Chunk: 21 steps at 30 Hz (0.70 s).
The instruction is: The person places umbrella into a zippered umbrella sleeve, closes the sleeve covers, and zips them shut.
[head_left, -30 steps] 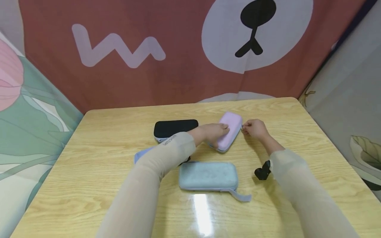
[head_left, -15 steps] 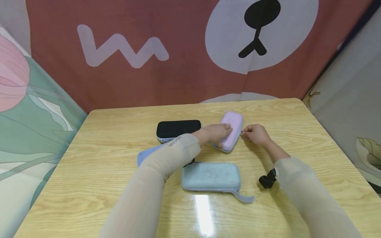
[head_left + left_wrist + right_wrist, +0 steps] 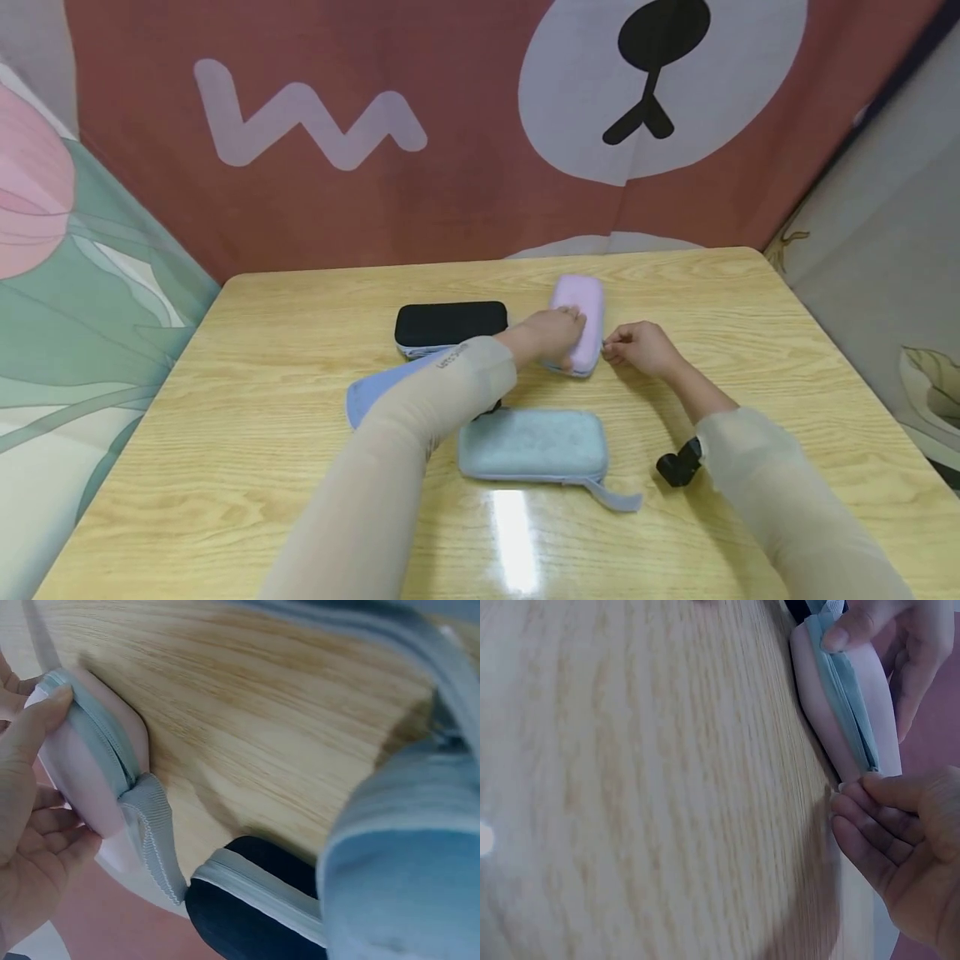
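Note:
A pink zip case (image 3: 581, 292) lies toward the back of the table, right of centre. My left hand (image 3: 551, 333) grips it, thumb over the zip side and fingers on the far side, as the left wrist view shows. A light-blue zip (image 3: 847, 697) runs along its edge, with a dark slit near my right fingertips. My right hand (image 3: 645, 348) pinches at the zip's end, where a bit of the small zip pull (image 3: 841, 787) shows; the fingers cover most of it. From the case's other end hangs a grey wrist strap (image 3: 154, 832).
A black zip case (image 3: 450, 323) stands left of the pink one. Nearer me lie a blue case (image 3: 367, 393), partly under my left sleeve, and a pale blue-green case (image 3: 532, 446) with a strap. The wooden table (image 3: 247, 467) meets a printed curtain (image 3: 450, 208) behind.
The pink case has turned to point more directly away from me. My right hand has moved a little toward me along its side; my left hand has kept its grip.

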{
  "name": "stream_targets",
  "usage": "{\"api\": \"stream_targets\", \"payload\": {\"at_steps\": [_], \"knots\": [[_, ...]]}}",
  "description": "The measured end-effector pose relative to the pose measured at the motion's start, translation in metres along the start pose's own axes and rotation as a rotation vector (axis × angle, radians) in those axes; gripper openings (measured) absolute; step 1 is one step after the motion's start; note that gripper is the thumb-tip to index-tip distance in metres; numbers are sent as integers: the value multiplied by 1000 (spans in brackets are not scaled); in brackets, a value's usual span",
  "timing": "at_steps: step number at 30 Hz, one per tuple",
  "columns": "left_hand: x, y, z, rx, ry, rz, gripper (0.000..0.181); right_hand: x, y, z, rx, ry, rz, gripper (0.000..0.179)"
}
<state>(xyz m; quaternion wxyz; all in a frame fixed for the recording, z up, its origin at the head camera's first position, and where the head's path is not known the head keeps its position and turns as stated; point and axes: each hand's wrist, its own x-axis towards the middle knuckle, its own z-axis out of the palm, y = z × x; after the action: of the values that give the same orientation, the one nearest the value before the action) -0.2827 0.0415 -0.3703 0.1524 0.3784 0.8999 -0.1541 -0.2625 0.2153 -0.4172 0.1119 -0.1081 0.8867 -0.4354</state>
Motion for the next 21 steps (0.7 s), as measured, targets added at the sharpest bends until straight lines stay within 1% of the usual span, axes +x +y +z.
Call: {"api": "stream_targets", "payload": {"at_steps": [5, 8, 11, 14, 16, 18, 21], "knots": [[2, 3, -3, 9, 0, -46, 83, -4, -1, 2, 6, -27, 7, 14], [3, 4, -4, 3, 1, -79, 84, -8, -1, 3, 28, -72, 19, 13], [3, 2, -4, -5, 16, -96, 82, -11, -2, 4, 53, -111, 19, 14], [4, 0, -4, -11, 30, -73, 76, -13, -3, 6, 61, -109, 10, 13], [4, -1, -5, -30, 33, -56, 72, -14, -2, 6, 47, -99, -4, 13], [5, -2, -5, -46, 28, -43, 70, -15, -2, 6, 34, -83, -10, 12], [4, -2, -3, -59, 16, -36, 71, -16, -1, 5, 14, -70, -23, 12]]}}
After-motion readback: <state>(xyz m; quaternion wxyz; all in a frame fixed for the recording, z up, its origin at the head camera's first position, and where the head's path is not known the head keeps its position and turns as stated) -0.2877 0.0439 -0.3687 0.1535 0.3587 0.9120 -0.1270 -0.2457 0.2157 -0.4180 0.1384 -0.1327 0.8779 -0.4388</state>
